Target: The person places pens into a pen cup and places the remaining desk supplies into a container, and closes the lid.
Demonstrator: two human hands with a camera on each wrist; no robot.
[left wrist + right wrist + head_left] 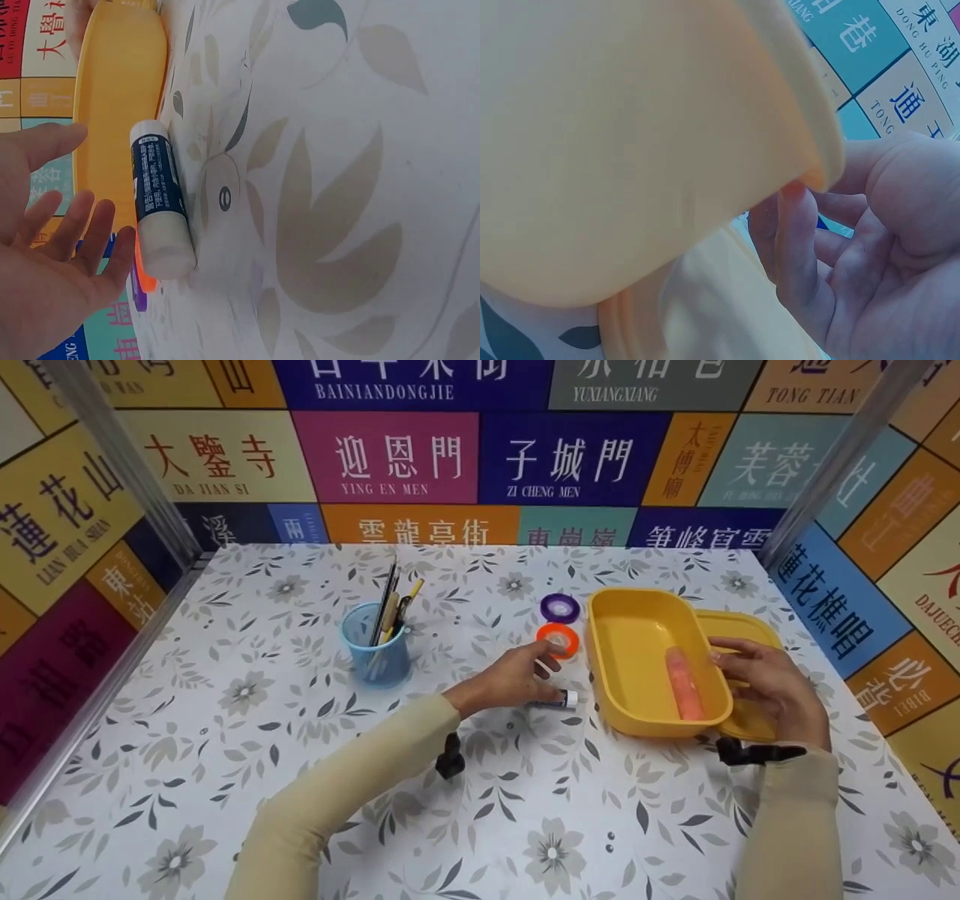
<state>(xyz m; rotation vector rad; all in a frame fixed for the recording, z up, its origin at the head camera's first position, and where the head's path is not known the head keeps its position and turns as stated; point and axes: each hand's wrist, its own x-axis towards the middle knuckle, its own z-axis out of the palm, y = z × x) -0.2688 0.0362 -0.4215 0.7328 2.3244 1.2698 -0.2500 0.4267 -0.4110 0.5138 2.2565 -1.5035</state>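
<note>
My left hand (517, 673) hovers beside a glue stick (161, 199) with a navy label and white ends, lying on the table. Its fingers are spread and loosely bent, with nothing between them in the left wrist view. The right hand (776, 682) pinches the right rim of a yellow box (622, 660); a fingertip presses the rim from outside in the right wrist view. Inside that box lies a long pink object (684, 682), its kind unclear. A flat yellow lid (750, 630) sits at the box's right, partly covered by the box and hand.
Purple (560, 608) and orange (574, 640) tape rolls lie left of the box. Farther left stands a light blue cup (382, 664) with brushes and pencils. The flower-patterned table (480, 825) meets lettered walls at the back and sides.
</note>
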